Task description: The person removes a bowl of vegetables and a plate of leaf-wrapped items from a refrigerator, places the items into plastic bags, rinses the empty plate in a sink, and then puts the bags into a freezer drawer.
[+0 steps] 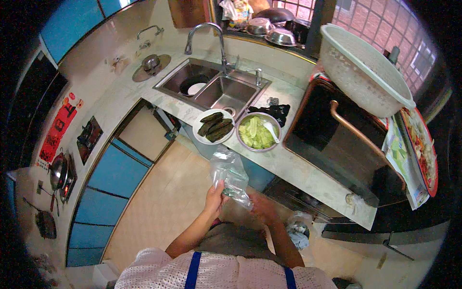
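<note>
A clear plastic bag hangs between my hands, in front of the counter edge. My left hand grips its lower left side. My right hand, slightly blurred, is at the bag's lower right end; whether its fingers are closed on the plastic is unclear. Just beyond the bag, a white plate of dark green, elongated food pieces stands at the counter's edge. Beside it is a round bowl of pale green cut vegetable with a white spoon in it.
A double steel sink with a curved faucet lies behind the plate. Black cloth or plastic lies by the bowl. At right stand a dark oven and, on top, a large plastic basin. A wok is at left; a bagged bin is below.
</note>
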{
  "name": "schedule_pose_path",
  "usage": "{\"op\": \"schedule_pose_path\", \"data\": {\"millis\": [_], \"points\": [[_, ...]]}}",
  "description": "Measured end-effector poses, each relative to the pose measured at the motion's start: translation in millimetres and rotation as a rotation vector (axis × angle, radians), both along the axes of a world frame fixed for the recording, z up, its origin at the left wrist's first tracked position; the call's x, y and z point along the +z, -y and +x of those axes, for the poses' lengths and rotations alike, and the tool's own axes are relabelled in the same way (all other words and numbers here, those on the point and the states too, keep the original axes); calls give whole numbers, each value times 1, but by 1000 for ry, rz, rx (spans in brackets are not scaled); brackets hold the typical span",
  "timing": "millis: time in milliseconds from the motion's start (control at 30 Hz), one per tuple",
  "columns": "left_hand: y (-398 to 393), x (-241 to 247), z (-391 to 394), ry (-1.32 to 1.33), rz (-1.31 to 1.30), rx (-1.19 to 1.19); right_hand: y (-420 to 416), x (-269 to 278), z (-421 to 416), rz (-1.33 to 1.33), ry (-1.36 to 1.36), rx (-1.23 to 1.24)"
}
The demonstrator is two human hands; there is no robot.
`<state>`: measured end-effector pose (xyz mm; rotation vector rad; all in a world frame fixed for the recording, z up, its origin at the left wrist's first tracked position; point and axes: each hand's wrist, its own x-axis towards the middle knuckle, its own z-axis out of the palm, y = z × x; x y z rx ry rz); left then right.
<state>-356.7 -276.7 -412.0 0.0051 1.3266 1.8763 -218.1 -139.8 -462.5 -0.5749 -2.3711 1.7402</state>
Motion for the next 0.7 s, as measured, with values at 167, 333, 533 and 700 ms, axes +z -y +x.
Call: {"op": "schedule_pose_path", "data": {"millis": [167, 333, 533, 700], "points": [[25, 8, -35, -15, -94, 25, 37, 20, -52, -698, -47, -235], [74, -16, -86, 13, -108, -219, 50, 14, -95, -843, -256, -515], [108, -13, -114, 220, 8, -58, 75, 35, -140, -625, -193, -517], [123, -49, -122, 595, 243, -187, 101, 16, -174, -689, -142, -345]]}}
